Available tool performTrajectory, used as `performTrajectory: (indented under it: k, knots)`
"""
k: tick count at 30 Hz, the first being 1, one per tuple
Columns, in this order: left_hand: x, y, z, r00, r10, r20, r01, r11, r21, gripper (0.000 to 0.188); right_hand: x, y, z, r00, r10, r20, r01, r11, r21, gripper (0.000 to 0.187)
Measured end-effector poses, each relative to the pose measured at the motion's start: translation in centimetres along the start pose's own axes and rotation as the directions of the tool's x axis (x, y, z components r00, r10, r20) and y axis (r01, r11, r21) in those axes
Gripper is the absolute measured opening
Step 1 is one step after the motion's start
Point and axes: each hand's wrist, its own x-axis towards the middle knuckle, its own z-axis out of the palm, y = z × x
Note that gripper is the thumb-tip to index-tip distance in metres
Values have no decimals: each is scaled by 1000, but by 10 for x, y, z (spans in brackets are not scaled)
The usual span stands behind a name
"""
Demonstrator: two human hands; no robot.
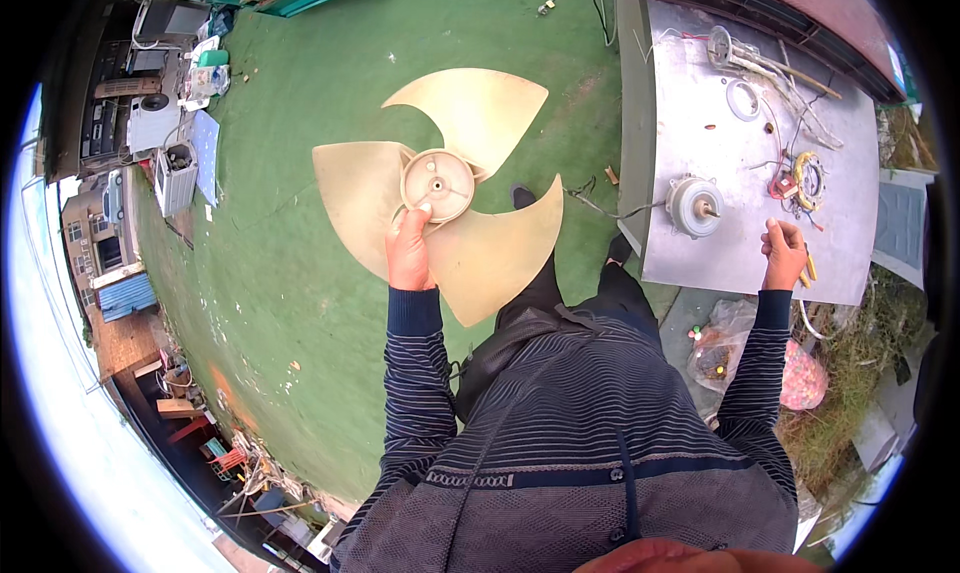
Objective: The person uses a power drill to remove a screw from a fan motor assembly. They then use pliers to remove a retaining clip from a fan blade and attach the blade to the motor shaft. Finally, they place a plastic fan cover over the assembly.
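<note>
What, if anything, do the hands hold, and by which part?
The left hand holds the fan by its hub's edge; for the right hand, I cannot tell.

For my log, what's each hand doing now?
Left hand: holding the cream fan at its hub.
Right hand: loosely curled; can't tell if it's holding anything.

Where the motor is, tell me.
In the head view, right of centre, the motor sits on the grey metal tabletop, near its left edge, below the white ring.

There are two hands (408,251), one fan (437,178) with three blades (495,258), one motor (690,207), one worktop (765,273).
</note>
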Motion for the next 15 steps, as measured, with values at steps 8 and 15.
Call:
performTrajectory:
  k: [8, 15]
  knots:
    - [113, 35, -29, 1000, 31, -3, -31, 999, 44, 28, -64, -74, 153, 998, -42, 45, 45, 997, -66, 21]
    - [192, 95, -79, 985, 172, -16, -163, 958, 234, 32, -54, -126, 201, 840, -403, -362, 293, 900, -323, 21]
